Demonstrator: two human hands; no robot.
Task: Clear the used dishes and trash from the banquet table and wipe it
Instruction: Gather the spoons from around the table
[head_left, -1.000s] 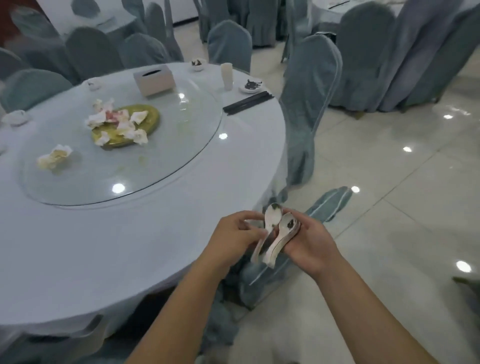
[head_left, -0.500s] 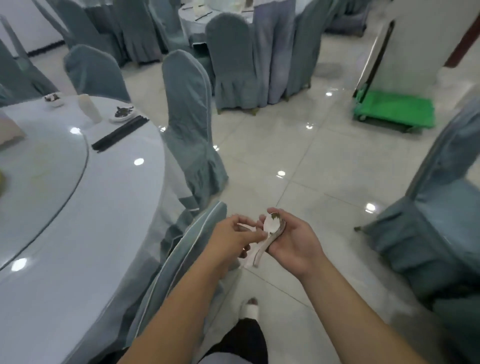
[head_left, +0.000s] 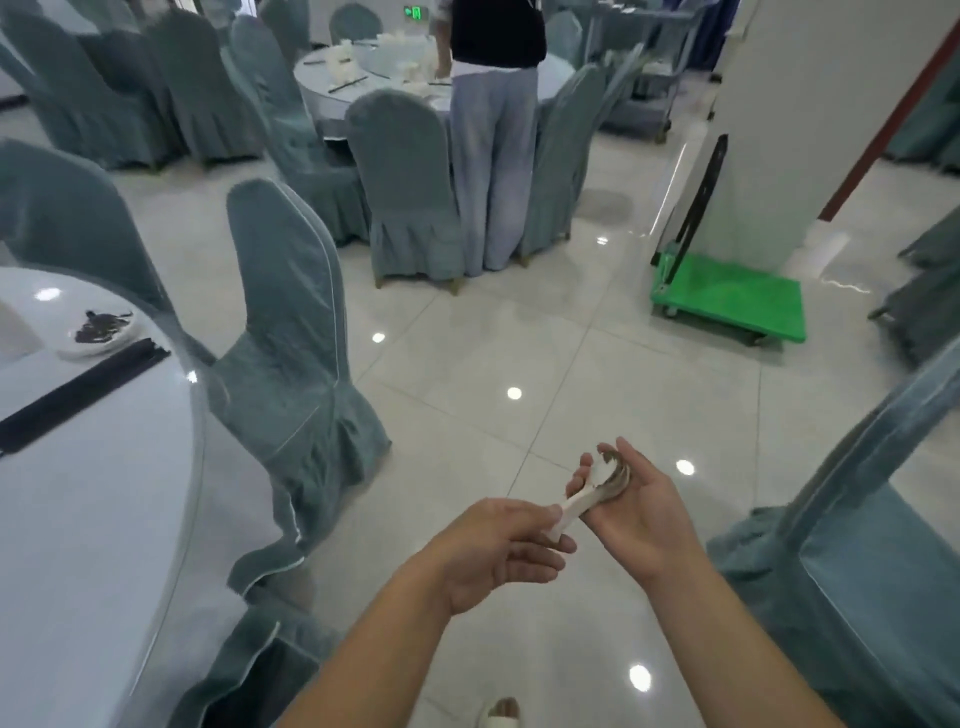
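Over the tiled floor, both hands hold stacked white ceramic spoons (head_left: 597, 486) with dark food residue in the bowls. My right hand (head_left: 636, 512) cradles the spoon bowls in its palm. My left hand (head_left: 498, 551) pinches the handle ends. The banquet table (head_left: 78, 545), covered in a pale cloth, fills the left edge. On it lie a small white dish with dark scraps (head_left: 98, 330) and black chopsticks (head_left: 78, 392).
A teal-covered chair (head_left: 291, 332) stands by the table; another (head_left: 852, 545) is at lower right. A green flat trolley (head_left: 727, 299) is parked by a white pillar. A person (head_left: 493, 130) stands at a far table with dishes. Glossy open floor lies ahead.
My view has swung right, away from the table toward the room. The spoons are now nested together, and my left hand has slid down to the handle ends.
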